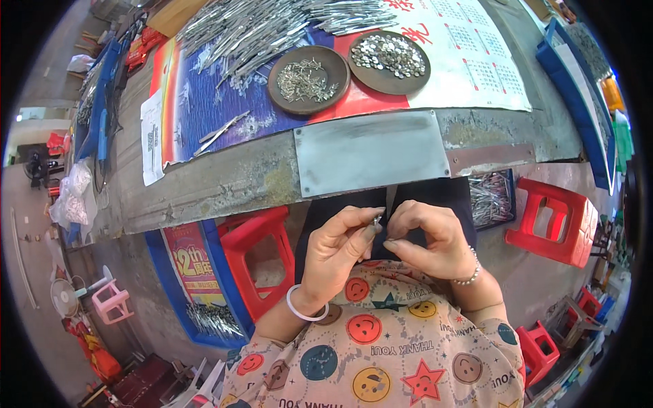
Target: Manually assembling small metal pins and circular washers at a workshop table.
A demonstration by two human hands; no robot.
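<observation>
My left hand is in front of my lap, just off the table's front edge. Its thumb and forefinger pinch a small shiny metal part. Close beside it is my right hand, closed, fingers curled and thumb bent in; whatever they hold is too small to make out. On the table beyond, one round brown dish carries small metal pins. A second brown dish holds small silvery discs. Long thin metal strips lie heaped behind them.
A grey metal plate is fixed at the table's front edge. Some loose strips lie left of the dishes. Blue bins flank the table. Below are red stools, a blue crate and a box of metal pieces.
</observation>
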